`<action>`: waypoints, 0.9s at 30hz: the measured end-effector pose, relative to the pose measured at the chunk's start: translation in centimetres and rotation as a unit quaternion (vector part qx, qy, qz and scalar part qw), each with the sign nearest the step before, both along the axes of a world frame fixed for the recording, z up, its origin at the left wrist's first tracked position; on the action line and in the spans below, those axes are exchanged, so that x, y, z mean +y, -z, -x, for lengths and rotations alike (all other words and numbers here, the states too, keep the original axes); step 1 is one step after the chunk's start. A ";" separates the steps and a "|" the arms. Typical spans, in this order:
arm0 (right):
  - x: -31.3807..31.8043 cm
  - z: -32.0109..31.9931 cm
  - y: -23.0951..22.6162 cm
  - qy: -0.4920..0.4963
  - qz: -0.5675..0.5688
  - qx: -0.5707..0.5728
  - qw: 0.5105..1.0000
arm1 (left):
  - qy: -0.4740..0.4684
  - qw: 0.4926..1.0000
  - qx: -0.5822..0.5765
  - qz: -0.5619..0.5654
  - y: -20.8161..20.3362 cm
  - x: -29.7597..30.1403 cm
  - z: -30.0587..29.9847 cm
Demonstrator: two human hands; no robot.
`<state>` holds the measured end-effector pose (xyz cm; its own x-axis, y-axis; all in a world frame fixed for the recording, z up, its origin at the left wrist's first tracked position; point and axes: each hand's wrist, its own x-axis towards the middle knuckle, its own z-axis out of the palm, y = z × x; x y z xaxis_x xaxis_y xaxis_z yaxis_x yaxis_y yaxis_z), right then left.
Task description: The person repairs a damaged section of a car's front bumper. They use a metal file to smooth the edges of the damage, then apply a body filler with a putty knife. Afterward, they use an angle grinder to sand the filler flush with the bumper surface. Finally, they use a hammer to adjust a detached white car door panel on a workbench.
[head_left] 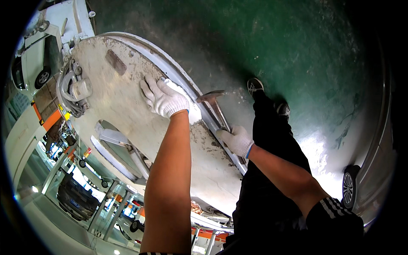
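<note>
**Over the sanded panel, both hands at work**

Above the green floor we lean over a large curved car body panel, coated in dusty grey filler. Our left hand, in a white knit glove, presses flat on a white sanding block near the panel's edge, fingers spread over it. Our right hand, also gloved, closes around the handle of a hammer lying along the panel's rim, its head pointing away from us. The hands are apart. White cars stand nearby.
</note>
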<state>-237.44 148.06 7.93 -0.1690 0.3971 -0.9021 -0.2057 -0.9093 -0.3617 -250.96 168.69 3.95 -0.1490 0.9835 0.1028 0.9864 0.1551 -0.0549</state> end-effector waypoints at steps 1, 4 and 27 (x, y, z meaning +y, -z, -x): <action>-0.7 0.2 -0.2 0.036 -0.006 -0.007 0.999 | 0.000 1.000 0.012 -0.003 -0.2 -0.2 0.0; -1.4 0.7 0.6 0.011 0.009 0.001 1.000 | 0.014 1.000 -0.016 -0.004 -0.1 0.4 -0.5; -3.4 2.5 -1.4 0.123 0.061 0.047 0.989 | 0.038 0.999 -0.025 -0.024 -0.2 0.4 0.0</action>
